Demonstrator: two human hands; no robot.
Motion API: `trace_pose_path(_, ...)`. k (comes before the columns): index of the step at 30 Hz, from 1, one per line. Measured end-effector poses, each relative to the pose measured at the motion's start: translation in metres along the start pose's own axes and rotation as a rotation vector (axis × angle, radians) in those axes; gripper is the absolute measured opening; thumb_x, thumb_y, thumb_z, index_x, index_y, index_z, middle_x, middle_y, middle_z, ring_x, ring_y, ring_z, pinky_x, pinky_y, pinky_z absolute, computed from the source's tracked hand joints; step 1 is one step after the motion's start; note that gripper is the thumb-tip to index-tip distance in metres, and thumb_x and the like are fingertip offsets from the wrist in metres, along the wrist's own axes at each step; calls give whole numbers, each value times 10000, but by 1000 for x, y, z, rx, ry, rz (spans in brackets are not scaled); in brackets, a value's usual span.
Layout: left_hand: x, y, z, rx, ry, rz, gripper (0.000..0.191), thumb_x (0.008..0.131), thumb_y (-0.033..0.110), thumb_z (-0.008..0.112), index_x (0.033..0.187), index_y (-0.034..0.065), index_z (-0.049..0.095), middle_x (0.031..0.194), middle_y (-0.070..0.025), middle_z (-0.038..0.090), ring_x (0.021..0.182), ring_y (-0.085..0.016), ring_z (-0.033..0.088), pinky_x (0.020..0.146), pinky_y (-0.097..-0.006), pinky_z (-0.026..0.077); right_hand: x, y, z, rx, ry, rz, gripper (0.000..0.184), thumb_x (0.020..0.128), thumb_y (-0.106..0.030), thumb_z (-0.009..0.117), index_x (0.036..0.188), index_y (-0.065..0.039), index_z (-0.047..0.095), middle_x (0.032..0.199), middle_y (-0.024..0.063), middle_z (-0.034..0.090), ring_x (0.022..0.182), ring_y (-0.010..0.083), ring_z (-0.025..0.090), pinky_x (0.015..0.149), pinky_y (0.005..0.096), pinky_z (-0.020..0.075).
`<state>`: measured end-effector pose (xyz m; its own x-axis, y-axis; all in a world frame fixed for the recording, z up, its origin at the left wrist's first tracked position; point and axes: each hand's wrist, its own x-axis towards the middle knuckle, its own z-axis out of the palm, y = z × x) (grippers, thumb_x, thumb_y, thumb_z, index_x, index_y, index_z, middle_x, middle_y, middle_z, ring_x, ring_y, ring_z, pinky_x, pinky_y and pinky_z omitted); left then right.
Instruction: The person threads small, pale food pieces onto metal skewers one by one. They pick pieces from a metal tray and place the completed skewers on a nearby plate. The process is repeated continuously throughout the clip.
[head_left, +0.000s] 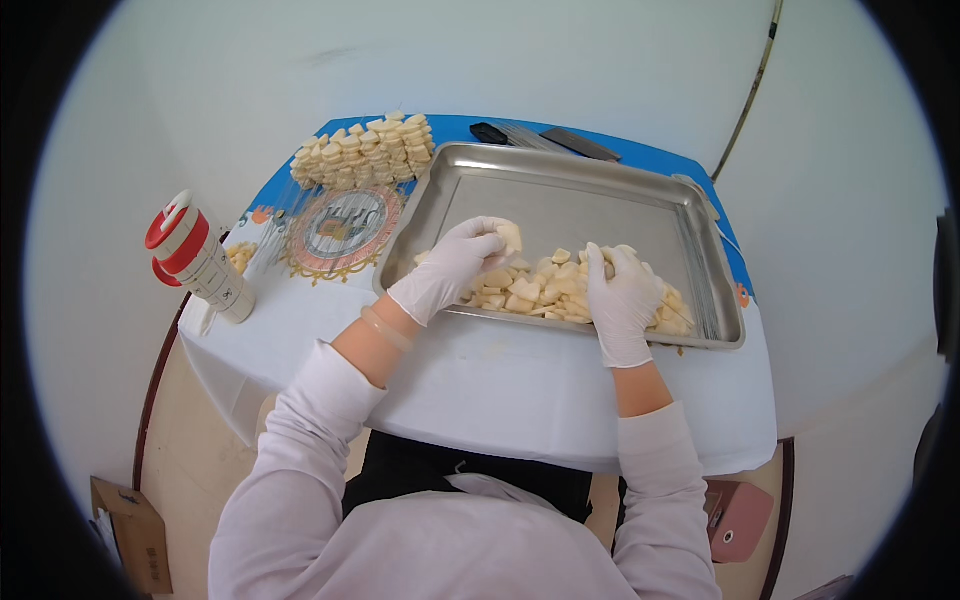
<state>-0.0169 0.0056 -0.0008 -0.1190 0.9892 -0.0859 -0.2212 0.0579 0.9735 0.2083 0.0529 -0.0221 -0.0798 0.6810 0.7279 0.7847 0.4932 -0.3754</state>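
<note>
Over the near left part of a steel tray (555, 161), my gloved left hand (465, 259) pinches a pale yellow slice of food (510, 238) between thumb and fingers. My gloved right hand (624, 296) is above the heap of similar cut pieces (525, 289) along the tray's near side, its fingers curled around something pale, partly hidden. Thin sticks (696, 277) lie along the tray's right side. Left of the tray's far corner, a stack of skewered slices (364, 154) stands on the table, its thin sticks pointing towards me.
A red-and-white bottle (202, 259) stands at the table's left edge, with small yellow pieces (241, 255) beside it. Behind the tray lie a dark flat blade-like object (580, 143), a black item (488, 133) and more thin sticks (529, 138). A cardboard box (131, 532) is on the floor.
</note>
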Motion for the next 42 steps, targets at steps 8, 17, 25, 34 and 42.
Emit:
trace_pose_path(8, -12, -26, -17, -415, -146, 247, 206, 995, 32, 563, 1183, -51, 557, 1184, -83, 591, 1138, -180, 613, 1032, -261, 533, -8, -27, -10, 178, -42, -73, 256, 891, -325, 709, 802, -85, 699, 763, 49, 638, 751, 307, 611, 685, 437, 461)
trace_pose_path(17, -17, -20, -13, -639, -54, -16, 217, 1013, 101, 585, 1197, -7, 546, 1178, -60, 565, 1151, -150, 589, 1003, -223, 542, -15, -21, 1, 140, -35, -108, 226, 889, -299, 723, 892, -73, 730, 873, 94, 704, 828, 335, 658, 731, 428, 512)
trace_pose_path(25, -18, -17, -10, -936, -63, -74, 221, 1018, 111, 585, 1183, -35, 564, 1155, -103, 604, 1066, -158, 646, 899, -186, 598, -16, -32, -9, 192, 70, -140, 180, 877, -253, 745, 876, -75, 719, 803, 68, 674, 764, 266, 645, 682, 378, 503)
trace_pose_path(34, -7, -32, -27, -1133, -245, -171, 243, 1038, 156, 560, 1188, -34, 558, 1078, -115, 662, 917, -165, 687, 773, -239, 622, -17, -29, -8, 53, 64, -242, 163, 863, -261, 762, 854, -102, 730, 715, 49, 620, 642, 250, 597, 591, 366, 456)
trace_pose_path(42, -7, -32, -26, -1089, -239, -148, 243, 1044, 171, 551, 1195, -19, 558, 1065, -99, 669, 914, -150, 685, 749, -231, 616, -18, -32, -11, 62, 41, -227, 172, 858, -268, 769, 850, -101, 732, 700, 51, 619, 632, 251, 603, 589, 370, 464)
